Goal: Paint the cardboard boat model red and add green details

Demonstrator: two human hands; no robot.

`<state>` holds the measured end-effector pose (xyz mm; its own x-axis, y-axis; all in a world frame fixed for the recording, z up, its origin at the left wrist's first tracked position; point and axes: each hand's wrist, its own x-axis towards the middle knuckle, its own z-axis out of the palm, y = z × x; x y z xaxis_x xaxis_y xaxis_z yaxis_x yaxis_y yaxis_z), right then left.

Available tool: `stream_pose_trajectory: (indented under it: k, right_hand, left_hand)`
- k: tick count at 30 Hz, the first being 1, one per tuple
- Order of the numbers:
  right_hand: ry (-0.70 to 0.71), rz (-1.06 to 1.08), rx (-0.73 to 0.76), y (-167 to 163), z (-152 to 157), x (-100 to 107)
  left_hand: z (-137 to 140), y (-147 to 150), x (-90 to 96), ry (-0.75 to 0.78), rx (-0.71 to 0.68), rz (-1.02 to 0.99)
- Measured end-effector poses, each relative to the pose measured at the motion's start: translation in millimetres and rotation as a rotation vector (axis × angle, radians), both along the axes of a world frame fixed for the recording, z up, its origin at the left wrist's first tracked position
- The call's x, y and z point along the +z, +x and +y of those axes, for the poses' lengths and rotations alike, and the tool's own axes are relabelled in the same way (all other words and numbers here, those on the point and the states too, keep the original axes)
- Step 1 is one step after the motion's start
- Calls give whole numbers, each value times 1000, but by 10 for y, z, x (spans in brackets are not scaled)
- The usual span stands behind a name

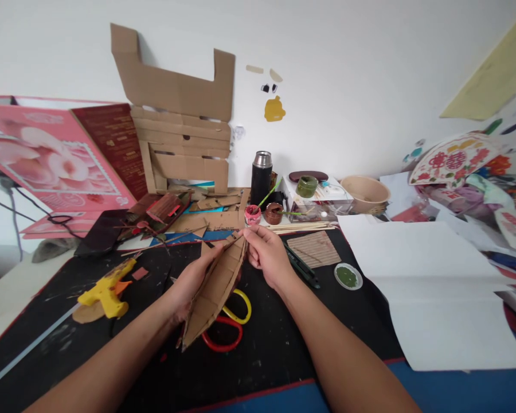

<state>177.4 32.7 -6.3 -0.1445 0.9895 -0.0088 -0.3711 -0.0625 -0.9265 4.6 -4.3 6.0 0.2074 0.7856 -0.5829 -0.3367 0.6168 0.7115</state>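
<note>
A small boat-shaped piece made of brown cardboard (215, 289) is tilted above the black mat, its hollow inside facing me. My left hand (192, 285) is closed around its left side. At the far pointed end, my right hand (266, 252) pinches the tip; whether anything small is also between those fingers is hidden. Beneath the boat lie scissors (222, 348) with one red and one yellow handle, their blades mostly covered. A yellow glue gun (107, 295) with a long glue stick rests to the left of my left hand.
Paint jars (274, 214) and a black thermos (261, 180) stand behind my hands. Right of them are a dark green cutter (301, 267), corrugated cardboard (313, 249), a lid with green paint (348, 277) and white paper (447, 321). A brown model boat (163, 209) sits back left.
</note>
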Motion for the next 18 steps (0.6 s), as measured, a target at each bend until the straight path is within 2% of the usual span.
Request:
stream_pose_trajectory:
  k: [4,12,18]
  right_hand:
    - [-10,13,36,12,-2,12]
    - [49,-93,-35,-14,38,-71]
    - [29,-46,-44,-20,2,-32]
  left_hand:
    - [10,-13,27,30,-42,-19]
    - [8,5,15,-25,-55,18]
    - [2,-10,-8,7,-59,48]
